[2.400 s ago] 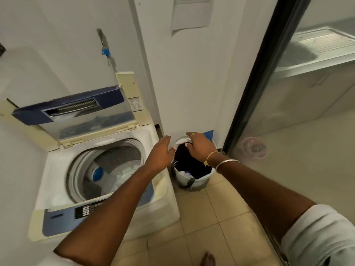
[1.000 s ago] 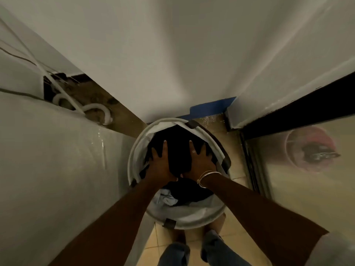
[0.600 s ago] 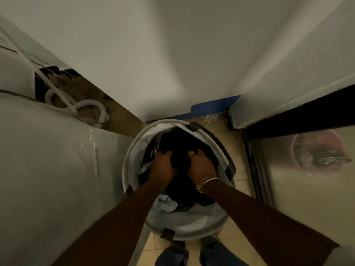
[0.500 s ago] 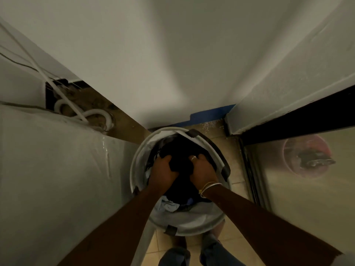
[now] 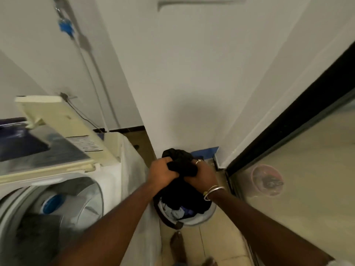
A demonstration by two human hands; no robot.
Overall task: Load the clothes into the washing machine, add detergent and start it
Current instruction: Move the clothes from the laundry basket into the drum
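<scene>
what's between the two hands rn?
A bunched black garment, gripped by both the left hand and the right hand, over the laundry basket. Seen in the head view.

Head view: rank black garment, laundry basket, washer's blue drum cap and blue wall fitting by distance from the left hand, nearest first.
1. black garment: in the left hand's grip.
2. laundry basket: on the floor, just below the hand.
3. blue drum cap: inside the washer, to the left.
4. blue wall fitting: high up, behind the washer.

black clothes: matt cloth | washing machine: glossy plastic | floor: smooth tile
</scene>
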